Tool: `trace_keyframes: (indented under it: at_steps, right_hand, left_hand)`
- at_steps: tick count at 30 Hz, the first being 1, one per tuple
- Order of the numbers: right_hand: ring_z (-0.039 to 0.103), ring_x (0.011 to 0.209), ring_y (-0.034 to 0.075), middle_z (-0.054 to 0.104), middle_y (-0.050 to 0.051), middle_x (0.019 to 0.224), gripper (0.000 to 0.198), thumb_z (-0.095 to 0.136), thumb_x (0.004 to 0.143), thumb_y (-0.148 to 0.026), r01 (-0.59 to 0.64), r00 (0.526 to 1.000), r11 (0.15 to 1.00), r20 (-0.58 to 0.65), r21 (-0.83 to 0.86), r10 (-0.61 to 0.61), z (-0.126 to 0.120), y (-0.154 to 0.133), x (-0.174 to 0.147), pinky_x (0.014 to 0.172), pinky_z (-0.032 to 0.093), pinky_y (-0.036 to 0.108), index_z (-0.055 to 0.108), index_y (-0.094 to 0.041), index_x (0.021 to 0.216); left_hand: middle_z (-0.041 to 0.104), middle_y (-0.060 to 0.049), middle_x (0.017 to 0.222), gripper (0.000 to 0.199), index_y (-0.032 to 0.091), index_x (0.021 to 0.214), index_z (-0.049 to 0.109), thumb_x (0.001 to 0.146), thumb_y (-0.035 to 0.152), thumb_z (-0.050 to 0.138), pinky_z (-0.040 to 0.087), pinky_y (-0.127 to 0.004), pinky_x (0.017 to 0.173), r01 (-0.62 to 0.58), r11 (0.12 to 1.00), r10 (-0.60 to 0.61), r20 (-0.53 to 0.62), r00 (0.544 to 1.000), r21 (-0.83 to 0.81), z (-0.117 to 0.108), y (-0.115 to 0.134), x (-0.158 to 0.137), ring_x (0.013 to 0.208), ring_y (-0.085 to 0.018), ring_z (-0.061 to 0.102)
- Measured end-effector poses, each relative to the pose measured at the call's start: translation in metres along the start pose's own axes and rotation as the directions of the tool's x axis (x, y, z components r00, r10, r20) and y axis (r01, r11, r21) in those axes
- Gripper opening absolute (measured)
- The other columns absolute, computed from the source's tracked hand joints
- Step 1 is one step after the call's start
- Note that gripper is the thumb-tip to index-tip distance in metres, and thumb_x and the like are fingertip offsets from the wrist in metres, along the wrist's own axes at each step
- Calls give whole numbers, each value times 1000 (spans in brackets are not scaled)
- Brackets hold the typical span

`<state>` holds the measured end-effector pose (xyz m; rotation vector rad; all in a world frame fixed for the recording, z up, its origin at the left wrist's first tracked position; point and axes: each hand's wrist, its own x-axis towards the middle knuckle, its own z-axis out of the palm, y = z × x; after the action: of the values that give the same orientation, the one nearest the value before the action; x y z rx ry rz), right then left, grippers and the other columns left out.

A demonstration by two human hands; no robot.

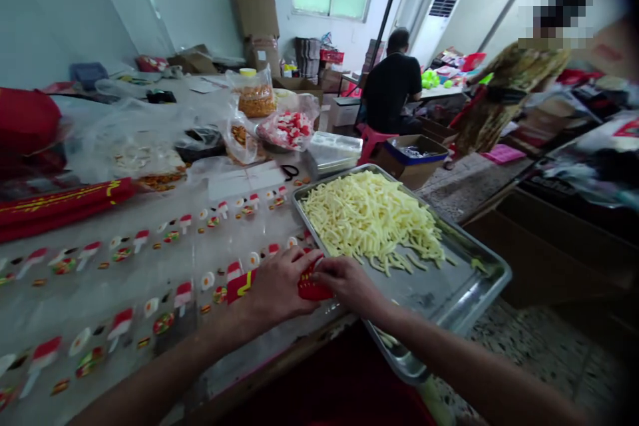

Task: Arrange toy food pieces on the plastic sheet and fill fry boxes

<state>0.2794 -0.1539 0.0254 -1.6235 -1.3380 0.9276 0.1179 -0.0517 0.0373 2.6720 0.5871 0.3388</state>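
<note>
My left hand [279, 286] is closed around a small red fries carton [313, 287] at the table's front edge. At the carton's right side are the bent fingers of my right hand [347, 283], gripping its edge; the fingertips are partly hidden. Another red piece with a yellow mark [239, 287] shows just left of my left hand. Beside my hands lies a metal tray [439, 299] with a heap of pale yellow toy-like fries [369, 213]. Rows of tiny food pieces, among them red-and-white popsicle shapes [120, 325], cover the table to the left.
Farther back on the table are a bag of red and white pieces [289, 130], black scissors [289, 172], and stacked clear trays [333, 152]. A red bundle [64, 206] lies at left. A seated person [392, 90] and a standing person [514, 93] are beyond, near open cardboard boxes [414, 160].
</note>
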Motion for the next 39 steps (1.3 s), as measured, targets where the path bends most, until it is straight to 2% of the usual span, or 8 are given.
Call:
trace_keyframes:
  at_steps: [8, 13, 22, 26, 29, 33, 36, 39]
  right_hand:
    - [41, 59, 10, 49, -4, 60, 21, 61, 82, -28, 126, 992, 992, -12, 13, -126, -45, 3, 5, 56, 29, 23, 62, -15, 65]
    - [43, 58, 11, 50, -3, 59, 22, 58, 82, -26, 165, 982, 983, -76, -76, -171, -59, 7, 14, 56, 28, 24, 62, -16, 63]
    - [40, 56, 12, 50, -2, 60, 29, 61, 85, -39, 81, 868, 975, -467, -205, -170, -184, 12, 43, 55, 28, 27, 63, -17, 66]
    - [39, 59, 11, 49, -2, 63, 24, 59, 87, -32, 70, 865, 972, -471, -222, -170, -218, 15, 51, 56, 27, 26, 62, -15, 70]
    - [38, 59, 11, 48, -3, 62, 20, 59, 87, -23, -5, 904, 938, -403, -346, -144, -220, 17, 55, 58, 27, 26, 61, -15, 68]
    - [43, 64, 11, 57, -1, 69, 15, 58, 88, -15, 4, 939, 873, -299, -487, -171, -205, 8, 55, 62, 28, 26, 68, -15, 77]
    - [48, 67, 11, 63, 0, 75, 19, 56, 93, -17, 116, 974, 859, -111, -498, -196, -203, 0, 42, 63, 30, 25, 74, -15, 86]
    - [53, 67, 12, 68, 1, 76, 20, 60, 95, -29, 42, 977, 828, -150, -560, -151, -216, 10, 7, 63, 31, 26, 76, -17, 93]
  left_hand:
    - [61, -11, 126, 88, 23, 142, 50, 66, 59, 79, 47, -46, 96, 38, 985, -18, -118, 993, 167, 3, 42, 33, 112, -32, 58]
    - [64, -10, 120, 74, 26, 134, 58, 72, 62, 74, 45, -43, 99, -13, 989, 34, -139, 990, 150, 5, 31, 54, 110, -29, 59]
    - [59, -11, 136, 94, 15, 142, 51, 64, 55, 83, 39, -38, 110, -176, 978, 145, -240, 960, -111, -21, -20, 198, 125, -27, 54]
    - [59, -15, 138, 98, 10, 144, 47, 68, 61, 78, 43, -40, 107, -35, 966, 6, -113, 994, -258, -7, -33, 244, 122, -28, 57]
    - [49, -17, 149, 109, 11, 150, 39, 64, 66, 79, 39, -42, 111, -45, 977, 18, -131, 991, -209, 8, -21, 243, 132, -31, 49]
    - [40, -16, 154, 114, 17, 154, 27, 64, 61, 81, 33, -47, 116, -170, 985, 165, -214, 963, -3, 25, 37, 218, 140, -36, 38]
    - [49, -15, 144, 89, 19, 150, 32, 77, 46, 75, 39, -47, 111, -78, 995, 90, -228, 969, 61, 37, 76, 199, 132, -34, 47]
    - [54, -14, 137, 76, 20, 142, 40, 78, 42, 74, 43, -45, 107, 47, 996, -29, -213, 977, 82, 42, 84, 178, 127, -33, 52]
